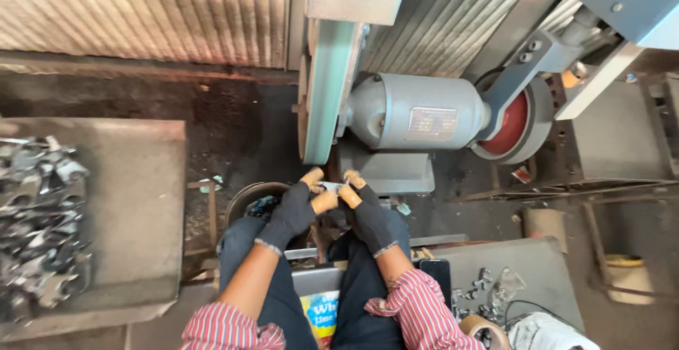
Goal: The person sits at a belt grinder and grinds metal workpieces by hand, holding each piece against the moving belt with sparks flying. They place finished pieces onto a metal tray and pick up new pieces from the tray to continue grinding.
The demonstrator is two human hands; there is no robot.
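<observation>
Both my hands wear dark gloves with orange-tan fingertips. My left hand (pixel 296 208) and my right hand (pixel 368 212) meet in front of me and together pinch a small, thin shiny metal piece (pixel 330 186). The piece sits just below the lower end of a green grinding belt (pixel 327 88). The belt runs on a grey motor (pixel 414 112) with a red wheel (pixel 514 125) on its far side. My knees in dark trousers are under the hands.
A grey tray (pixel 134 208) at left holds a heap of shiny metal parts (pixel 39 223). A round bucket (pixel 247 198) stands by my left knee. At right a low table (pixel 537 265) carries several small metal bits, a black phone (pixel 436 273) and tape.
</observation>
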